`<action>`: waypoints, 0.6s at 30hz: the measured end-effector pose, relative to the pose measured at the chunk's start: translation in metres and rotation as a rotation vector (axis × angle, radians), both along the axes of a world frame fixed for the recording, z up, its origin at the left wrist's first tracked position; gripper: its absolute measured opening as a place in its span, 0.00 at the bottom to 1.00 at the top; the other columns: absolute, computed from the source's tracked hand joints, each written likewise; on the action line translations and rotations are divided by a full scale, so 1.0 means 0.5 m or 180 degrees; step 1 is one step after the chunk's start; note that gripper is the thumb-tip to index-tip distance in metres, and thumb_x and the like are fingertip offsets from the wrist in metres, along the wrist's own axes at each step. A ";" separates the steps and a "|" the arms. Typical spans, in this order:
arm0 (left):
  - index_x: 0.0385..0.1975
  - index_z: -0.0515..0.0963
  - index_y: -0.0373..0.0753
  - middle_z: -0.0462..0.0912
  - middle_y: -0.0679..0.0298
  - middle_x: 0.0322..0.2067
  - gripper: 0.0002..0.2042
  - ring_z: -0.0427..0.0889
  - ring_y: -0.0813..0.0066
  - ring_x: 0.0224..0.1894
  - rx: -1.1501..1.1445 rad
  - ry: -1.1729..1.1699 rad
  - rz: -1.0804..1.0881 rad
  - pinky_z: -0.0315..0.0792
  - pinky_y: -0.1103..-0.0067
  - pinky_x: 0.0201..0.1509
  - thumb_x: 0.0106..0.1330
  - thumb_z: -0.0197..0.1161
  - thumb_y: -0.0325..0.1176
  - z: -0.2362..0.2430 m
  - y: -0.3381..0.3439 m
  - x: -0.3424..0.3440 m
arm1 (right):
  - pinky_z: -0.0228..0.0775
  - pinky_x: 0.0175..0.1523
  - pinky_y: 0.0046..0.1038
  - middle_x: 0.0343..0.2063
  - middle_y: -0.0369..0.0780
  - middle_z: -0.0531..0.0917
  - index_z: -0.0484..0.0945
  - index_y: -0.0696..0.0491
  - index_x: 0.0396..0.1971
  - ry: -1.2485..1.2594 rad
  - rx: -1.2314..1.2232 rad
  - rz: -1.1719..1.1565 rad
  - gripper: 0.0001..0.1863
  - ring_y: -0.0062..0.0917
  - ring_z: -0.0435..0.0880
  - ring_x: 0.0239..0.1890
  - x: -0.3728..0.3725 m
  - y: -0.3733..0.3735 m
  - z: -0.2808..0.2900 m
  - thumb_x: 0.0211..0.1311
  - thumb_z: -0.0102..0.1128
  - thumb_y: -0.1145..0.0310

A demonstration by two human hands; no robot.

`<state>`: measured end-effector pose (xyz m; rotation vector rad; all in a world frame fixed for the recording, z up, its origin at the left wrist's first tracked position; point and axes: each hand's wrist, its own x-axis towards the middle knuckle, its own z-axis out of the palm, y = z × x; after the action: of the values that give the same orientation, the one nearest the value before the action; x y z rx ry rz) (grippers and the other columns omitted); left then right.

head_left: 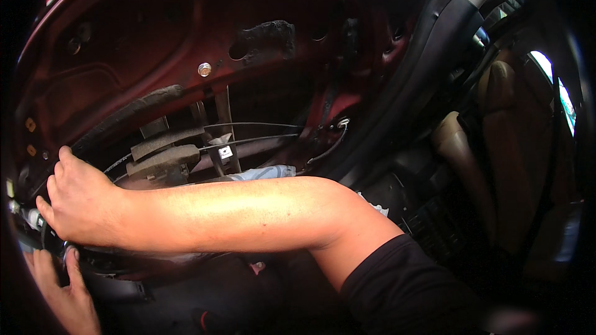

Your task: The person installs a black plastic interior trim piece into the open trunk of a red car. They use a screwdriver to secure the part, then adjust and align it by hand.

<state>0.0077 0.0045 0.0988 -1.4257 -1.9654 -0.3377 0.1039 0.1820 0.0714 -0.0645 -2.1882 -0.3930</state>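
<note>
My right forearm crosses the view to the left. My right hand (pixel 85 203) is at the left end of a dark red car door (pixel 149 12), its back toward me. Its fingers are spread and bent against the door's metal; the palm and thumb are hidden. Beside those fingers sits a small whitish fitting (pixel 35 218). Just below, at the lower left rim, my left hand (pixel 61 290) has its thumb and fingers raised around a small dark, partly shiny part. What that part is, I cannot make out.
Through the door's opening show a padded cable assembly (pixel 164 160), thin cables (pixel 267 139) and a bluish-grey cloth-like piece (pixel 264 174). A bolt (pixel 205 69) sits higher up on the door. A black rubber seal (pixel 403 102) borders the frame; a brown seat (pixel 503 118) is at the right.
</note>
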 end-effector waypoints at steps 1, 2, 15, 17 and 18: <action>0.40 0.70 0.27 0.72 0.43 0.45 0.13 0.71 0.39 0.56 0.0172 -0.0095 0.0057 0.66 0.60 0.60 0.70 0.64 0.31 -0.011 0.008 -0.005 | 0.66 0.57 0.48 0.36 0.46 0.87 0.80 0.55 0.57 -0.0081 0.0013 -0.0019 0.23 0.40 0.84 0.41 0.001 0.001 0.002 0.65 0.56 0.61; 0.40 0.70 0.27 0.72 0.43 0.46 0.13 0.71 0.39 0.56 0.0129 -0.0207 0.0078 0.66 0.60 0.60 0.69 0.65 0.31 -0.013 0.005 -0.010 | 0.66 0.56 0.47 0.36 0.46 0.87 0.80 0.54 0.58 -0.0162 0.0026 -0.0035 0.24 0.40 0.84 0.41 0.000 0.002 0.005 0.66 0.55 0.60; 0.27 0.71 0.33 0.73 0.51 0.32 0.16 0.72 0.51 0.39 0.0321 -0.0195 0.0039 0.66 0.63 0.44 0.58 0.73 0.35 0.048 0.004 0.036 | 0.78 0.31 0.34 0.25 0.39 0.87 0.80 0.52 0.38 -0.0170 -0.0272 0.0596 0.09 0.32 0.89 0.30 -0.008 -0.001 0.076 0.61 0.59 0.64; 0.31 0.80 0.35 0.79 0.57 0.32 0.14 0.73 0.55 0.41 0.0299 -0.0057 -0.0216 0.67 0.63 0.48 0.57 0.74 0.39 0.057 0.027 0.044 | 0.78 0.35 0.34 0.30 0.37 0.82 0.73 0.52 0.47 -0.0228 -0.0100 0.0485 0.30 0.32 0.87 0.34 0.059 0.041 0.085 0.43 0.76 0.62; 0.33 0.83 0.35 0.81 0.60 0.33 0.14 0.74 0.57 0.42 0.0331 0.0020 -0.0485 0.68 0.64 0.49 0.57 0.74 0.40 0.054 0.015 0.029 | 0.78 0.35 0.33 0.29 0.39 0.82 0.75 0.55 0.40 -0.0256 -0.0011 0.0437 0.21 0.31 0.87 0.33 0.070 0.033 0.091 0.47 0.72 0.65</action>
<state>0.0223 0.0120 0.1261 -1.5104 -1.8113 -0.4963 0.1387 0.1982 0.1169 0.1008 -2.2571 -0.3192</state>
